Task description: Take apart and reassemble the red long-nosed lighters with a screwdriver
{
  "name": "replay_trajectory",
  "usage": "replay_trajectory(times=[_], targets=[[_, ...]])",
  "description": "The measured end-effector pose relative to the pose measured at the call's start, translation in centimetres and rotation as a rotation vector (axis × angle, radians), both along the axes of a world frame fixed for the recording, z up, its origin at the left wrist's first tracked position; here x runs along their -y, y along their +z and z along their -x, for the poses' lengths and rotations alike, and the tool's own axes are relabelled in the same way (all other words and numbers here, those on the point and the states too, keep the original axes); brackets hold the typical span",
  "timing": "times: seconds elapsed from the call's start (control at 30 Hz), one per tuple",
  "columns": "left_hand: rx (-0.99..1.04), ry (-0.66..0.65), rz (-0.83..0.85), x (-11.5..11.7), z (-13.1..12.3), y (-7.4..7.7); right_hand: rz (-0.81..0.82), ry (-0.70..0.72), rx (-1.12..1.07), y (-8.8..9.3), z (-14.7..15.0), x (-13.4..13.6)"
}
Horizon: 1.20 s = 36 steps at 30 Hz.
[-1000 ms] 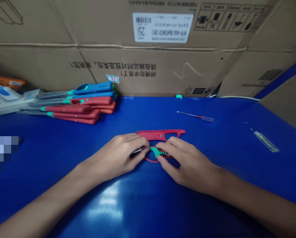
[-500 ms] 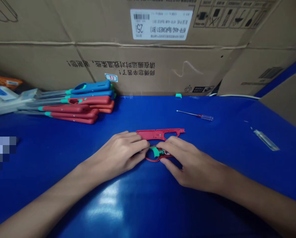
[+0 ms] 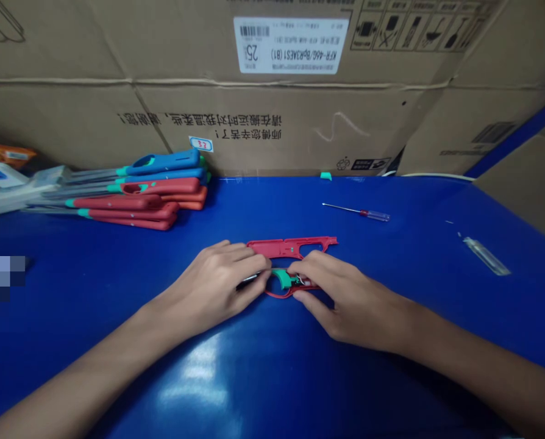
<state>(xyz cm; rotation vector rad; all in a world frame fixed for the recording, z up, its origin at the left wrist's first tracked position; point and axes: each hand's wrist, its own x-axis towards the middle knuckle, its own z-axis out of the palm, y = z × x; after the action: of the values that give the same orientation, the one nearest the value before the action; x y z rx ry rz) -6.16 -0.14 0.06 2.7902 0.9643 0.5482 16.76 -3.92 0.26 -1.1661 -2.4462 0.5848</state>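
Note:
An opened red long-nosed lighter [image 3: 279,296] lies between my hands, with its green trigger [image 3: 283,279] and some white wire showing inside. My left hand [image 3: 229,274] is closed on its left end, where a thin metal strip or tube [image 3: 250,277] shows between thumb and fingers. The handle end is in my right hand [image 3: 341,292], thumb below and fingers above, covering most of the insides. Just beyond my fingers lies the separate red half shell [image 3: 272,248], inner side up.
Several red and blue lighters [image 3: 163,183] are piled at the back left. A screwdriver [image 3: 373,215] and a clear tube-like piece [image 3: 486,256] lie to the right. A small green part [image 3: 326,176] sits by the cardboard [image 3: 300,97] at the back.
The whole view has shifted slightly left. A metal strip now shows between my left thumb and fingers. My right hand keeps its hold on the lighter.

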Motion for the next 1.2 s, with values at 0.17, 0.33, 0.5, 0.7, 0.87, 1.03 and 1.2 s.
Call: replay_trajectory(times=[0.17, 0.33, 0.5, 0.7, 0.87, 1.03, 1.2], targets=[[-0.018, -0.001, -0.024, 0.1, 0.1, 0.0, -0.013, -0.022, -0.031, 0.1, 0.3, 0.0], [-0.050, -0.029, -0.043, 0.0, 0.3, 0.1, -0.057, -0.045, -0.034, -0.4, 0.6, -0.1], [-0.059, -0.016, -0.055, 0.0, 0.2, -0.2, -0.090, -0.054, -0.034, -0.3, 0.7, 0.1], [-0.074, -0.011, -0.004, 0.2, -0.1, -0.2, -0.151, -0.153, 0.028, -0.5, 1.5, 0.5], [-0.073, -0.026, 0.047, 0.3, -0.3, 0.0, -0.212, -0.215, 0.059, -1.1, 2.1, 0.6], [-0.036, -0.031, 0.071, 0.4, -0.6, -0.1, -0.350, -0.277, 0.071, -1.6, 2.6, 0.5], [-0.029, -0.060, 0.045, 0.4, -0.7, -0.2, -0.438, -0.336, 0.113, -1.7, 3.1, 0.4]])
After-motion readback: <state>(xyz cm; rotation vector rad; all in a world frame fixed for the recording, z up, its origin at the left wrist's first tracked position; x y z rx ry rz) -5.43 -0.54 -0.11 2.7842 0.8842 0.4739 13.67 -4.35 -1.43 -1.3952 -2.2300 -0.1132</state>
